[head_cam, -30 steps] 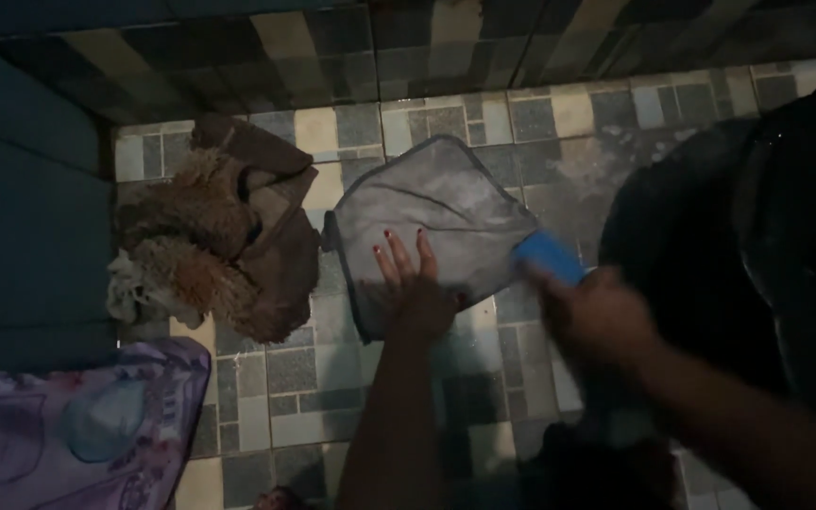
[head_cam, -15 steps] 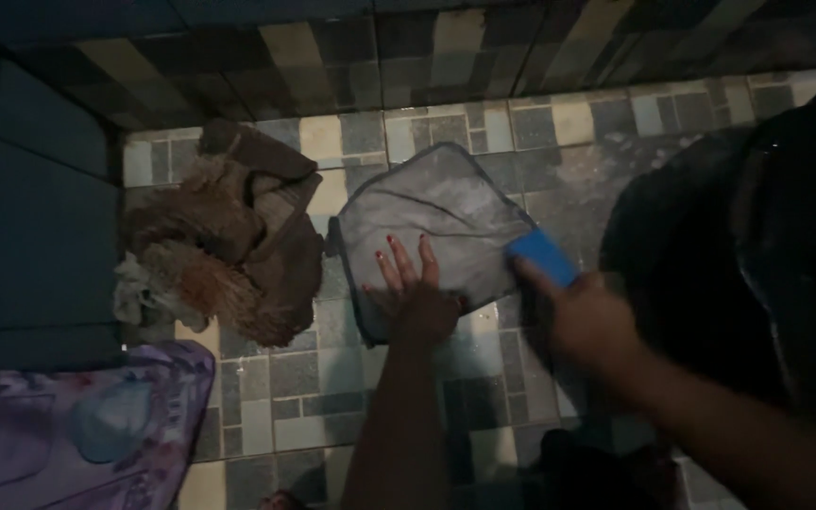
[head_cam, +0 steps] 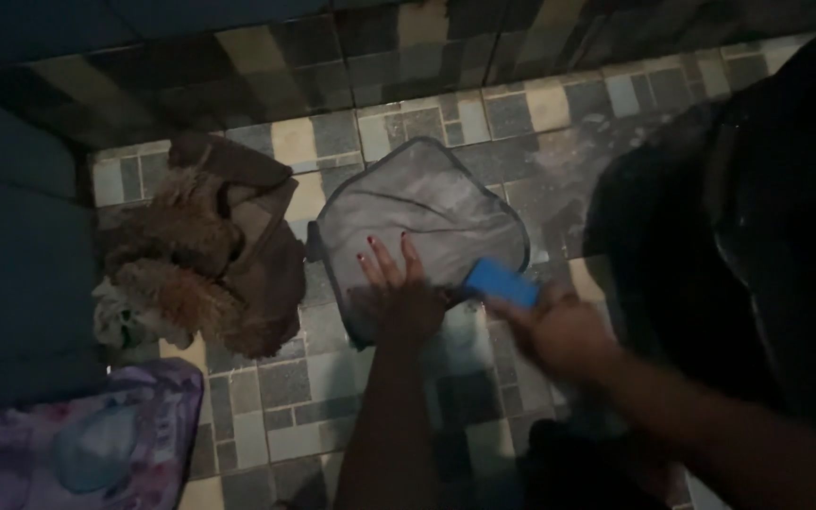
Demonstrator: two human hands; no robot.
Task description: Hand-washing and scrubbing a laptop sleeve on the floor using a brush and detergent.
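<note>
A grey cloth (head_cam: 422, 212) with a dark trimmed edge lies flat on the wet tiled floor (head_cam: 446, 359). My left hand (head_cam: 397, 291) presses down on its near edge, fingers spread, nails painted red. My right hand (head_cam: 554, 331) grips a blue rectangular block (head_cam: 501, 281), like a bar of soap or a scrubber, at the cloth's lower right corner. The scene is dim.
A heap of brown garments (head_cam: 210, 246) lies left of the cloth. A purple patterned fabric (head_cam: 77, 439) sits at the bottom left. A large dark container or bundle (head_cam: 739, 236) fills the right side. A dark tiled wall (head_cam: 21, 236) rises on the left.
My right hand has carried the blue block left and down along the cloth's right edge to its lower corner. My left hand stays pressed on the cloth.
</note>
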